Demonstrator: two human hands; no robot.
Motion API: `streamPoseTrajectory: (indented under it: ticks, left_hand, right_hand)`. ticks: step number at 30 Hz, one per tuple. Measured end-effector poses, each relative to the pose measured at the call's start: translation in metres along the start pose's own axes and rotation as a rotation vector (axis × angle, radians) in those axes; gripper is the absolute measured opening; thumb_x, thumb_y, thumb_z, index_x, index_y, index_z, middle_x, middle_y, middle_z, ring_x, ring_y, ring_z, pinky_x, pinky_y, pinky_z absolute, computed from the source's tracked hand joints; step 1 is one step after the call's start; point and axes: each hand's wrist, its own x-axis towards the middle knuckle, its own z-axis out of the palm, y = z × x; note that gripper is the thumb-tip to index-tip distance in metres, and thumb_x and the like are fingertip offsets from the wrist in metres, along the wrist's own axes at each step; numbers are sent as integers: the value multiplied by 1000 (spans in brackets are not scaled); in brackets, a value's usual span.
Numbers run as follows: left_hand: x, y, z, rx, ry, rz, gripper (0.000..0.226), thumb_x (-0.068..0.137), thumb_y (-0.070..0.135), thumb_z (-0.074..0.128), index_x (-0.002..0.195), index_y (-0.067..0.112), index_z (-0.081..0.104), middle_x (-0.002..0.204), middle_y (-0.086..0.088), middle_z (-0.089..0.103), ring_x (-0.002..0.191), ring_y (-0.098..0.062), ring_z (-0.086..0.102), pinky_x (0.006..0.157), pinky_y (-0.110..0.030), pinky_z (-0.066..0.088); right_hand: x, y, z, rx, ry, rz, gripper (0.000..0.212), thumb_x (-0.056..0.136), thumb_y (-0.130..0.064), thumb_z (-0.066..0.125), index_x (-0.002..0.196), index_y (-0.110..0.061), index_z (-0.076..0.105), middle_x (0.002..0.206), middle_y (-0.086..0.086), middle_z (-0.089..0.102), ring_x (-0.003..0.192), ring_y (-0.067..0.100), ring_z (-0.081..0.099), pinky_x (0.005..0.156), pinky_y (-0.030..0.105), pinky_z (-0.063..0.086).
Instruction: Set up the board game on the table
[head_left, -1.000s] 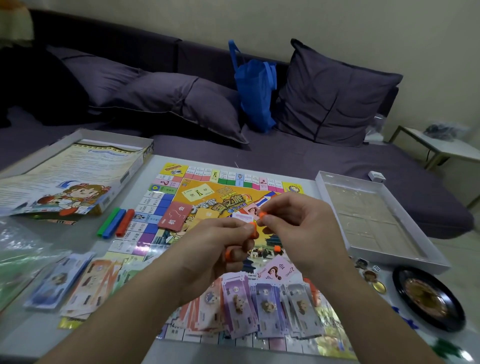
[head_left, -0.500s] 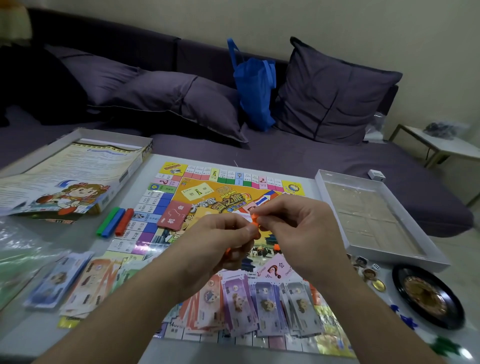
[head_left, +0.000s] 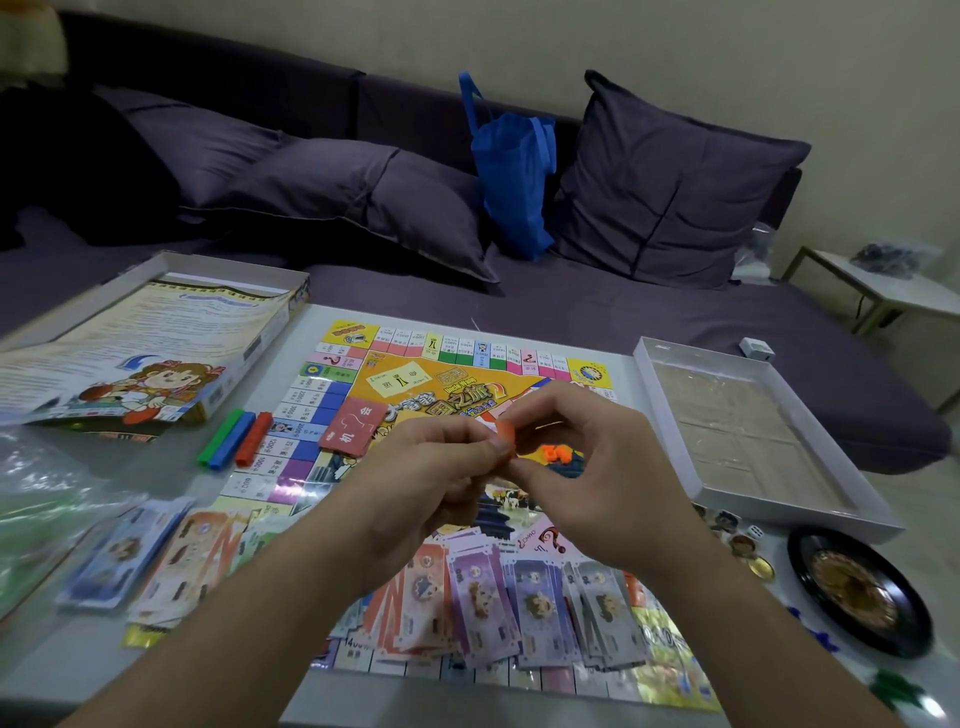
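A: What lay on the pale table (head_left: 156, 467)?

B: I saw the colourful square game board (head_left: 332, 410) flat at its centre, and fanned paper play money (head_left: 483, 587) covering the board's near edge.

A: And the hands?

B: My left hand (head_left: 431, 483) and right hand (head_left: 587, 467) met above the board; both pinched one small orange plastic piece (head_left: 505, 433) between thumb and fingertips. More orange bits (head_left: 556, 453) lay on the board just beyond.

A colourful game board (head_left: 395, 384) lies flat on the table, paper money (head_left: 519, 597) fanned along its near edge.
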Motion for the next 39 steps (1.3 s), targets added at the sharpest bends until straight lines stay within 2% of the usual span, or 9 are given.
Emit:
streamPoseTrajectory:
  ticks: [8,13,18,22,26,29,32,34,39]
  left_hand:
    - [-1,3,2,1,-24,-8,16,98,15,66,91,2,73,69,-10,32,60,-20,24,55,-29,28]
    - [-1,3,9,-92,59,-29,26,100,16,63,104,-9,69,74,-9,43,65,-17,39,61,-30,36]
    - [2,5,13,-440,150,-102,23,104,21,58,106,-2,62,76,-12,67,66,-21,63,61,-30,56]
    - [-2,10,12,-531,161,-109,16,107,17,48,113,3,53,95,-24,77,80,-33,78,79,-34,58]
    - [-5,10,12,-448,146,-135,19,107,25,47,111,8,53,73,-10,56,54,-17,59,52,-26,40]
    - [-5,9,9,-474,166,-133,18,105,23,51,108,6,54,74,-11,55,54,-18,58,61,-30,43]
    - [-4,10,7,-447,165,-114,24,103,17,56,108,-6,60,88,-20,75,70,-27,74,65,-31,60]
    - [-3,10,5,-367,178,-94,29,102,13,59,116,-12,61,101,-27,77,85,-32,77,70,-34,65]
    - [-3,9,3,-27,163,21,18,100,9,64,111,-5,67,94,-21,78,84,-33,78,75,-39,66]
  right_hand:
    - [-1,-2,-3,-100,61,-74,24,81,-6,86,100,-15,77,94,-8,74,90,14,71,76,35,62]
    - [0,-4,2,-164,29,-81,23,89,-14,81,110,-19,73,102,-12,72,98,8,67,84,28,59]
    - [-4,-7,15,-251,99,-26,44,99,-22,70,141,-24,59,127,-15,64,115,0,59,96,19,53]
    - [-5,-14,24,-355,84,-131,26,93,-25,68,119,-22,66,116,-11,59,114,9,53,95,28,49]
    - [-5,-10,33,-510,-58,-197,20,92,-30,68,111,-26,73,106,-14,63,108,12,49,97,34,45]
    - [-3,-4,33,-465,-47,-172,21,91,-22,66,109,-25,76,101,-14,68,102,10,52,96,36,46]
    - [-4,-8,29,-332,46,-103,13,94,-21,69,104,-27,75,96,-18,69,96,4,59,87,34,53]
    - [-3,-10,23,-191,127,-6,11,97,-19,73,102,-28,75,94,-18,71,95,6,65,84,30,56]
    - [1,-8,9,181,277,253,17,95,-12,75,98,-28,77,91,-7,77,88,13,73,79,36,62]
